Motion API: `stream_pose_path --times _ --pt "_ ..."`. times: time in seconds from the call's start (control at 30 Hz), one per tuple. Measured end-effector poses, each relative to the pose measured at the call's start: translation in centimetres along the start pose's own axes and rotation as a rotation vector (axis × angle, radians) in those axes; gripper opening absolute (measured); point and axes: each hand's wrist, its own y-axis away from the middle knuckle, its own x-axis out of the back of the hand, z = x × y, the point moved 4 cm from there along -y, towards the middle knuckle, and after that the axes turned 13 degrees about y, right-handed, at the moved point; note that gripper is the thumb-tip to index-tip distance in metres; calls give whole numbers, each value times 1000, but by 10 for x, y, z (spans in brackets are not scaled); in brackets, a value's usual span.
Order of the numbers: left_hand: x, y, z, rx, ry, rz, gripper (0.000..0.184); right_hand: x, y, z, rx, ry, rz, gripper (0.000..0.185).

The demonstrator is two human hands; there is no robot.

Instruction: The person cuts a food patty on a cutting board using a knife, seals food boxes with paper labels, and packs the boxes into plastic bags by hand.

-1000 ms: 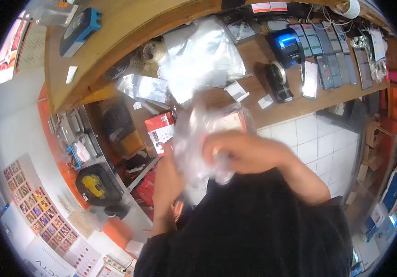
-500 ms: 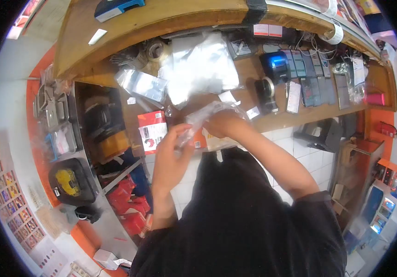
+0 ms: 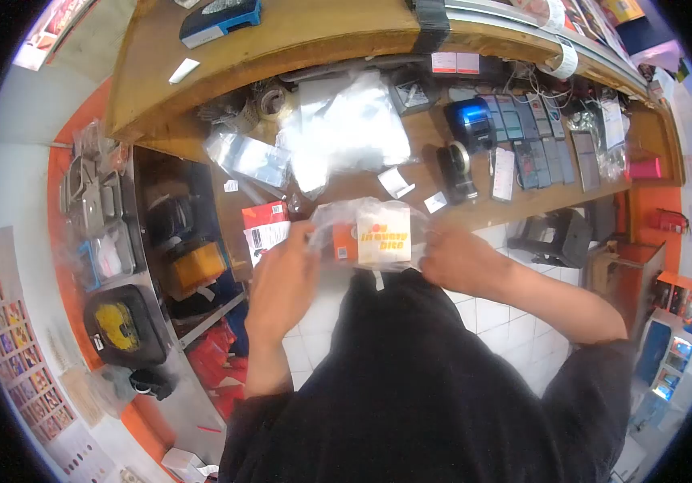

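My left hand point(image 3: 286, 270) and my right hand point(image 3: 460, 256) pinch opposite sides of a clear plastic bag point(image 3: 326, 221), spread out between them at the table's near edge. Inside or under the film lies a flat orange and cream packet point(image 3: 385, 233) with yellow and orange lettering; the frames do not settle which. Beyond my left hand, partly covered by it, is a red box with a white label point(image 3: 265, 216). My right fingertips are slightly blurred at the bag's edge.
A stack of shiny plastic sleeves point(image 3: 350, 129) lies on the wooden table point(image 3: 491, 211). To the right are a tape dispenser point(image 3: 457, 173), a blue-black device point(image 3: 470, 121) and several phones point(image 3: 551, 157). A wooden shelf point(image 3: 314, 32) overhangs the back. A black stool point(image 3: 551, 236) stands below at right.
My right hand has moved off the packet to the bag's right side, uncovering the lettering. My left hand has shifted slightly left, and the bag is now stretched wider.
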Motion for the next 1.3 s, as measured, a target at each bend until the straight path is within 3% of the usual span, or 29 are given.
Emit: stream_pose_path --times 0.07,0.1,0.17,0.2,0.23,0.27,0.3,0.33,0.37,0.43,0.5,0.53,0.6,0.63,0.7,0.73,0.77,0.8,0.87,0.93,0.97,1.0,1.1,1.23,1.3 --pt "-9 2 14 -141 214 10 48 30 5 -1 87 -97 497 21" --pt "-10 3 13 -143 212 9 48 32 8 4 85 -98 498 21" --pt "-6 2 12 -224 238 21 59 32 16 25 10 -608 538 40" --pt "-1 3 -5 -232 87 -9 95 20 22 30 7 -605 544 40" --pt "6 1 -17 -235 81 -5 95 -2 30 38 -102 -812 562 65" --pt "13 -1 -31 -191 -24 4 113 -25 32 42 -212 -1021 574 92" --pt "17 -5 -47 -148 -129 15 130 -42 27 36 -209 -1019 583 92" --pt "2 -21 -83 -100 -112 -142 150 -67 19 23 -272 -898 501 113" --pt "-27 -35 -116 -98 -120 -149 150 -92 8 7 -331 -783 414 134" --pt "-74 -60 -147 -410 171 -151 149 -106 -37 -27 -237 -920 553 135" --pt "-98 -70 -127 -434 311 -192 147 -95 -73 -48 -334 -939 801 134" --pt "-109 -70 -119 -444 461 -229 145 -94 -85 -54 -338 -948 802 134" --pt "-128 -75 -125 -431 459 -267 144 -94 -94 -48 -582 -872 928 114" --pt "-131 -78 -121 -422 462 -296 142 -91 -93 -43 -582 -876 930 114" --pt "-126 -78 -120 -392 312 -342 132 -80 -88 -39 -522 -678 935 84" --pt "-123 -75 -113 -440 286 -310 114 -81 -88 -39 -532 -684 933 84" --pt "-120 -71 -105 -487 262 -273 97 -81 -90 -41 -432 -718 968 67" --pt "-118 -69 -98 -486 263 -275 97 -80 -91 -44 -326 -747 1003 51" --pt "-121 -57 -72 -776 -6 -381 75 -98 -110 -52 -278 -853 1020 44" --pt "-142 -57 -84 -714 12 -305 82 -105 -120 -56 -227 -958 1039 37" --pt "-150 -59 -94 -656 32 -233 88 -105 -120 -53 -283 -1160 985 30" --pt "-157 -59 -103 -704 -8 -206 82 -105 -120 -51 -341 -1363 921 24" --pt "-174 -61 -121 -673 -78 -141 65 -83 -106 -42 -484 -1233 1060 18" --pt "-180 -58 -105 -606 -28 -2 50 -62 -97 -34 -448 -1062 1133 12" --pt "-190 -51 -116 -480 99 67 45 -59 -98 -32 -414 -1336 1130 12"
